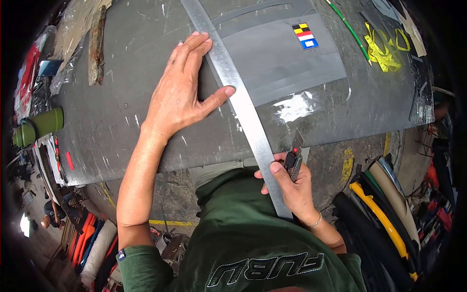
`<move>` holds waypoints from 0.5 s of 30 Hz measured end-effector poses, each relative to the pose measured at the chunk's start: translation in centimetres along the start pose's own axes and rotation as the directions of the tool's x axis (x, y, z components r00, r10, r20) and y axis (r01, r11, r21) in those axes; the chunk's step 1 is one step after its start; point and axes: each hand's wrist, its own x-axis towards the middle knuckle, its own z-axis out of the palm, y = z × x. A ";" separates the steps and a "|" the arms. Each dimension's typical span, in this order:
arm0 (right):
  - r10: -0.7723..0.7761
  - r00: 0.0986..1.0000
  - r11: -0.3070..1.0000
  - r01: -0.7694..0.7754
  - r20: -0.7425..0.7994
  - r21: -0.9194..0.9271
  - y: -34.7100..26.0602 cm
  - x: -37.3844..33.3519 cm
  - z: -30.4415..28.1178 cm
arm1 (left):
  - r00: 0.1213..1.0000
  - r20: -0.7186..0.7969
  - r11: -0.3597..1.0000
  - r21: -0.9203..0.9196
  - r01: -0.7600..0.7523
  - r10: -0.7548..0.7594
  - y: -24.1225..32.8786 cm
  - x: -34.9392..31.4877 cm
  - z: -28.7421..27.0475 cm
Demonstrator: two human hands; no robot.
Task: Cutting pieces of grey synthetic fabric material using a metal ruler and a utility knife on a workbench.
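Note:
A long metal ruler (243,102) runs from the far edge of the dark worktable down past its near edge toward me. My left hand (181,87) lies flat with fingers apart, its fingertips and thumb pressing on the ruler. My right hand (292,187) grips the ruler's near end between thumb and fingers. The same hand holds a snap-off utility knife (294,158), its blade pointing up and away. Right of the ruler lies a grey fabric piece (277,53) with a stitched band and a small coloured patch (305,36). The ruler covers the fabric's left edge.
A green pencil (348,30) and a yellow tape measure (383,51) lie at the table's far right. A worn wooden strip (97,46) is at the far left, near a green roll (46,122). Fabric rolls (374,209) stand below at right, others (99,248) at left.

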 end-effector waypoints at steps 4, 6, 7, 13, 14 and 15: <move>0.017 1.000 1.000 -0.017 0.006 -0.016 -0.2 0.0 -0.3 | 1.000 -0.013 1.000 0.020 -0.012 0.012 -0.2 -0.1 0.3; 0.016 1.000 1.000 -0.016 0.001 -0.005 -0.1 0.1 -0.1 | 1.000 -0.006 1.000 0.016 -0.005 0.005 -0.1 0.0 0.2; 0.014 1.000 1.000 -0.014 -0.003 0.005 -0.1 0.1 -0.1 | 1.000 0.000 1.000 0.014 0.001 -0.001 -0.1 0.1 0.1; 0.019 1.000 1.000 -0.019 -0.006 0.005 -0.1 0.1 -0.1 | 1.000 -0.008 1.000 0.010 -0.005 0.005 -0.2 0.2 0.2; 0.019 1.000 1.000 -0.019 -0.011 0.005 -0.2 0.0 -0.1 | 1.000 -0.007 1.000 0.006 -0.007 0.007 -0.1 0.2 0.2; 0.021 1.000 1.000 -0.021 -0.007 0.000 -0.2 0.1 -0.1 | 1.000 -0.011 1.000 0.014 -0.006 0.006 -0.3 0.1 0.3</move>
